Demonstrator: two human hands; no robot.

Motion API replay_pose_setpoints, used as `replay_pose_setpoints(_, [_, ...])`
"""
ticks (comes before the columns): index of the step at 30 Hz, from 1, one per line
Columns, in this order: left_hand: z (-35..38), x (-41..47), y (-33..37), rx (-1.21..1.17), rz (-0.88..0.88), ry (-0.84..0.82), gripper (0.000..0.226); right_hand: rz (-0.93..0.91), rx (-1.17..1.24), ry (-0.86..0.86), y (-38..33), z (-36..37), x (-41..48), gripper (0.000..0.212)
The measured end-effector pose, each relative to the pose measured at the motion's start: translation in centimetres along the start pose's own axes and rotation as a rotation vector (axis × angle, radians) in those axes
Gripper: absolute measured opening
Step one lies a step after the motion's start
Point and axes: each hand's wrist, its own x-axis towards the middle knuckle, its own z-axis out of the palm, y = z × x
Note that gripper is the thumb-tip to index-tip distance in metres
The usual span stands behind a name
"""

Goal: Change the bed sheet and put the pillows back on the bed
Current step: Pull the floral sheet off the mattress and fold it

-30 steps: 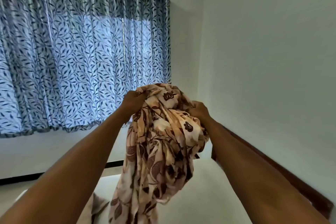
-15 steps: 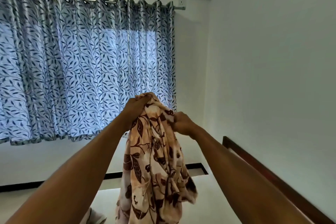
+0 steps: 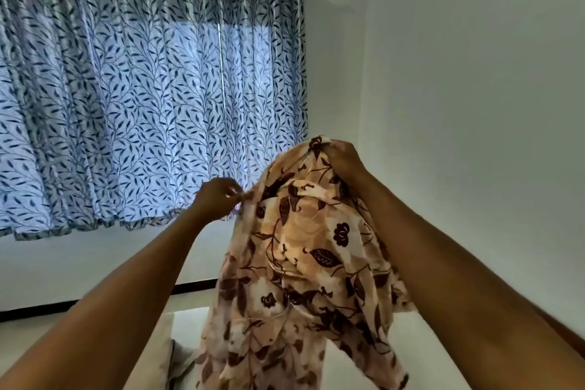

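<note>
Two hands, one floral sheet [image 3: 304, 263]. Left hand [image 3: 218, 196]: fingers pinch the sheet's left edge. Right hand [image 3: 343, 161]: fingers curled round its top corner, higher up. Sheet hangs bunched below both, above the bed [image 3: 427, 345].

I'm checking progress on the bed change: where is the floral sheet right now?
In the head view the floral sheet hangs in mid-air, right of centre, the left hand pinching its edge and the right hand gripping its top, before the leaf-print curtain.
</note>
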Motion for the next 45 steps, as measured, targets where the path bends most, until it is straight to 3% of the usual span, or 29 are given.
replay_pose_setpoints(3, [0.7, -0.9, 1.9, -0.397, 0.025, -0.121, 0.047, -0.021, -0.036, -0.142, 0.6, 0.5, 0.3, 0.039])
replay_pose_setpoints(5, [1.5, -1.0, 3.9, -0.471, 0.081, -0.202, 0.067, -0.056, -0.044, -0.231, 0.6, 0.5, 0.7, 0.052])
replay_pose_setpoints(8, [3.2, -0.5, 5.7, -0.186, 0.169, -0.106, 0.044, -0.091, -0.036, -0.329, 0.0, 0.0, 1.6, 0.040])
replay_pose_setpoints(10, [3.5, 0.4, 6.3, -0.055, 0.184, -0.041, 0.043, -0.075, -0.002, -0.349, 0.5, -0.7, 2.7, 0.031])
replay_pose_setpoints(14, [3.2, 1.6, 6.6, -0.233, 0.034, -0.111, 0.014, -0.041, 0.028, -0.291, 3.4, -2.9, 4.2, 0.028])
replay_pose_setpoints(19, [2.8, 2.0, 8.0, -0.484, -0.046, 0.048, 0.020, 0.095, 0.045, -0.297, 5.7, -5.5, 5.1, 0.014])
replay_pose_setpoints(21, [3.1, 2.1, 8.6, -0.523, -0.058, -0.080, 0.025, 0.118, 0.099, -0.266, 6.2, -5.5, 6.0, 0.022])
replay_pose_setpoints(23, [4.9, 1.9, 9.1, -0.433, -0.038, -0.346, 0.031, 0.138, 0.151, -0.239, 6.1, -4.9, 6.8, 0.029])
replay_pose_setpoints(25, [7.3, 1.0, 9.4, -0.327, -0.012, -0.571, 0.051, 0.144, 0.207, -0.226, 5.7, -4.1, 7.2, 0.029])
replay_pose_setpoints(27, [10.1, 0.1, 9.5, -0.245, 0.021, -0.672, 0.068, 0.161, 0.286, -0.186, 5.4, -3.6, 7.7, 0.034])
replay_pose_setpoints(28, [11.4, -0.3, 9.5, -0.189, 0.046, -0.665, 0.062, 0.175, 0.338, -0.172, 5.4, -3.5, 8.0, 0.042])
replay_pose_setpoints(31, [13.3, -1.0, 8.6, -0.038, 0.049, -0.422, 0.011, 0.215, 0.394, -0.097, 5.6, -3.7, 8.8, 0.049])
replay_pose_setpoints(35, [10.7, -0.5, 7.6, -0.204, -0.081, -0.277, 0.024, 0.249, 0.304, -0.001, 7.6, -5.3, 9.5, 0.033])
replay_pose_setpoints(39, [8.8, 1.5, 7.5, -0.536, -0.176, -0.102, 0.032, 0.281, 0.089, -0.351, 9.0, -4.6, 5.5, 0.035])
replay_pose_setpoints(43, [9.0, 3.0, 8.1, -0.648, -0.319, 0.031, 0.026, 0.092, -0.051, -0.247, 10.3, -0.9, -0.3, 0.034])
replay_pose_setpoints(45, [9.2, 3.6, 8.3, -0.779, -0.429, 0.072, 0.022, 0.063, -0.066, -0.235, 10.5, 1.0, -3.6, 0.049])
